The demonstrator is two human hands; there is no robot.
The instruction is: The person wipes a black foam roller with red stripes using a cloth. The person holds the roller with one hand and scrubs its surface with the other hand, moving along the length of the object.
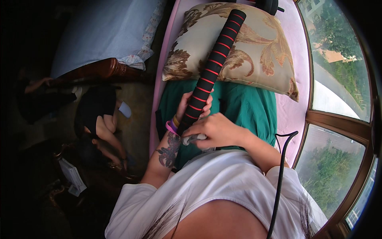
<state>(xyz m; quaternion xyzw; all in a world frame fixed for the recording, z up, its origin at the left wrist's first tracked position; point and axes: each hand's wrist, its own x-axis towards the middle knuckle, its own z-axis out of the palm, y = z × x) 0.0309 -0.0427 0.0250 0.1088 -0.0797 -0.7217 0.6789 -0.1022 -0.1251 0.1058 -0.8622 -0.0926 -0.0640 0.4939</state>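
Note:
A long black foam-covered bar (213, 67) with red rings slants up and away from my lap, its far end over the patterned cushion. My left hand (185, 104) is wrapped around the bar's lower part from beneath, fingertips showing on its right side. My right hand (218, 129) is closed on a crumpled grey cloth (195, 138), close beside the bar's near end. Whether the cloth touches the bar there is hard to tell. Bands circle my left wrist. Green trousers (250, 103) cover my legs under both hands.
The cushion (254, 47) lies across my legs on a pink-covered surface (292, 109). A dumbbell (268, 5) sits behind it. Wood-framed windows (338, 119) stand right; a black cable (281, 171) hangs nearby. Left are a blue-covered bed (107, 36), a bending person (95, 105) and another, dim figure (34, 95).

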